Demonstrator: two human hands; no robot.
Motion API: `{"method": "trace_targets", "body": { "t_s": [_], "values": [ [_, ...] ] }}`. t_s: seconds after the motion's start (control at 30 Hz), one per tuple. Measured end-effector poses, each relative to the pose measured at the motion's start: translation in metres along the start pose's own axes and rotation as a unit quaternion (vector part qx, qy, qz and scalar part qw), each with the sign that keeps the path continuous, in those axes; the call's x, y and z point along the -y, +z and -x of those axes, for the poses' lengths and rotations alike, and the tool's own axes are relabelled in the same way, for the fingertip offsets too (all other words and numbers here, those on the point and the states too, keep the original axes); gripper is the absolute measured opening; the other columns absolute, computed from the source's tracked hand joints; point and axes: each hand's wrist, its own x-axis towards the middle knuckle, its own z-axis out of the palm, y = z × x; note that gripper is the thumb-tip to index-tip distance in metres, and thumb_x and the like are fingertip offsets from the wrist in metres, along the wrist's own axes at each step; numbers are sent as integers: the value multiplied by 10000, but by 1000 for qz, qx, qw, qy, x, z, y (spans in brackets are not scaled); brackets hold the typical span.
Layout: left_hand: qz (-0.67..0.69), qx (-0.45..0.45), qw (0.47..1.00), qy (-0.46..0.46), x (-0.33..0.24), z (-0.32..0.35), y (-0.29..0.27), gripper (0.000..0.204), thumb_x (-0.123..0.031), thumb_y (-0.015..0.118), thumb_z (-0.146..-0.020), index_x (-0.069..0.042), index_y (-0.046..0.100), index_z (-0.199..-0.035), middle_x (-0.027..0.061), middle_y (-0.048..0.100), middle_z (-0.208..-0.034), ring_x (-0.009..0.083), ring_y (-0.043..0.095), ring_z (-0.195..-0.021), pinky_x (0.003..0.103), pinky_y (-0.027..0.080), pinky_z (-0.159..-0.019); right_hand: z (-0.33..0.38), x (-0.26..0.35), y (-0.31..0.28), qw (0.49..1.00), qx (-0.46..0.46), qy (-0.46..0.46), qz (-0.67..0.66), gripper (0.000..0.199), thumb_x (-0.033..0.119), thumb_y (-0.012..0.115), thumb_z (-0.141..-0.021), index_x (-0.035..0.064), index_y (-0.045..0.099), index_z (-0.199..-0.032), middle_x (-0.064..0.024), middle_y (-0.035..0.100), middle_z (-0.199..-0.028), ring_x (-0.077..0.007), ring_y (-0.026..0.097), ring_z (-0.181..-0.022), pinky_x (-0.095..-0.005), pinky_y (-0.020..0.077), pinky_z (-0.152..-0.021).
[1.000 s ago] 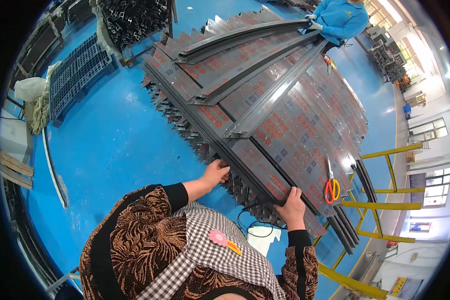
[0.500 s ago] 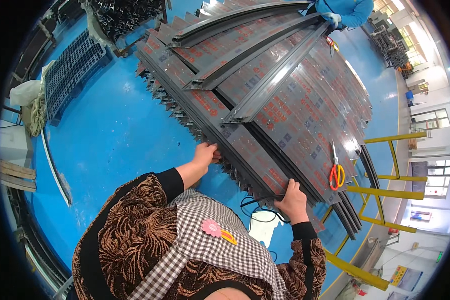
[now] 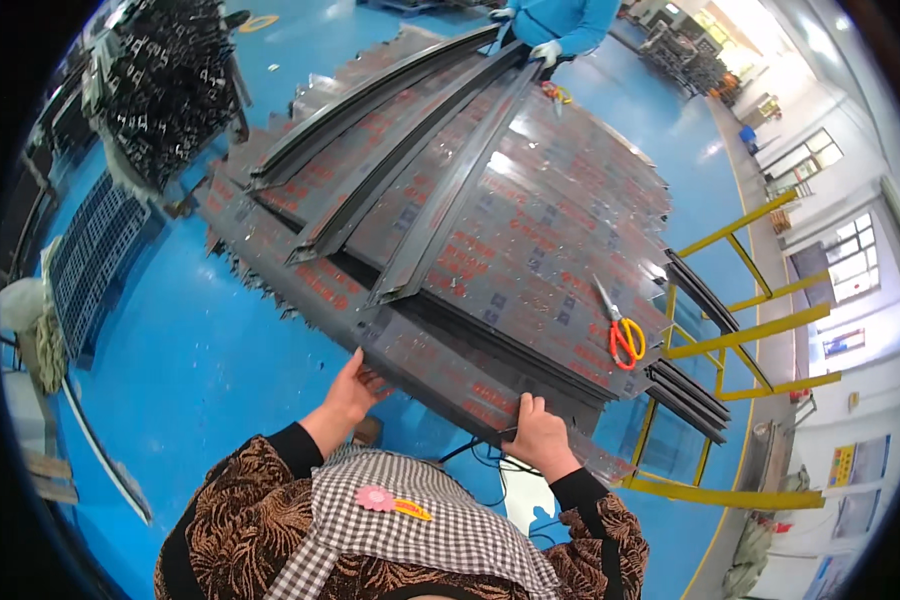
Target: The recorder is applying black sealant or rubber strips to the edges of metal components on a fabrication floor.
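A wide stack of long dark metal profiles [image 3: 500,230], wrapped in clear film with red and blue print, lies in front of me. My left hand [image 3: 355,385] grips the near edge of the front profile [image 3: 440,375]. My right hand [image 3: 536,432] holds the same edge further right, fingers curled over it. Three bare dark profiles [image 3: 410,140] lie lengthwise on top of the stack. Orange-handled scissors [image 3: 618,328] rest on the stack to the right.
A person in a blue top with white gloves [image 3: 555,30] stands at the far end. A yellow metal frame [image 3: 730,340] stands at the right. A rack of dark profile ends [image 3: 165,85] and a dark grid pallet [image 3: 95,260] sit at the left on the blue floor [image 3: 190,360].
My view has swung, and the stack now sits higher and more to the right. Both hands have stayed on the front profile's near edge, the left one sliding along it.
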Motion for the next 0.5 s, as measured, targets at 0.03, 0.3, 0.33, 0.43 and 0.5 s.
{"method": "trace_targets", "body": {
  "t_s": [0.03, 0.3, 0.33, 0.43, 0.5],
  "values": [
    [-2, -11, 1000, -2, 1, 2, 3, 395, -415, 606, -903, -42, 591, -1031, 136, 608, -965, 281, 610, -904, 476, 480, -821, 3, 3, -1, 1000, -8, 10, 1, 750, 337, 756, -609, -25, 415, -1170, -168, 525, -895, -342, 592, -582, -392, 485, -512],
    [3, 5, 1000, -11, 2, 5, -19, 422, -409, 617, -900, -66, 572, -1141, 118, 617, -1032, 266, 593, -951, 493, 461, -878, 15, 14, 10, 999, -18, -12, -41, 652, 290, 759, -607, -13, 431, -1082, -165, 529, -861, -323, 588, -543, -386, 486, -473],
    [4, 4, 1000, -2, 1, 5, -26, 430, -408, 615, -901, -67, 568, -1159, 119, 618, -1048, 267, 590, -960, 493, 458, -884, 13, 17, 13, 998, -21, -25, -46, 649, 291, 761, -607, -10, 430, -1077, -164, 528, -860, -322, 588, -543, -388, 485, -472],
    [-15, 30, 999, -24, 0, 5, -28, 501, -447, 617, -883, -87, 555, -1225, 101, 614, -1128, 263, 581, -994, 469, 446, -901, 25, 22, 18, 995, -26, -61, -69, 646, 294, 765, -611, -4, 427, -1074, -160, 520, -858, -321, 578, -538, -394, 478, -467],
    [-2, 49, 998, -44, -1, -2, -34, 552, -490, 641, -852, -101, 558, -1236, 91, 617, -1158, 263, 579, -1032, 464, 438, -913, 34, 21, 24, 997, -13, 2, -77, 737, 349, 761, -612, -24, 418, -1149, -166, 516, -888, -357, 569, -576, -416, 476, -504]
  ]
}}
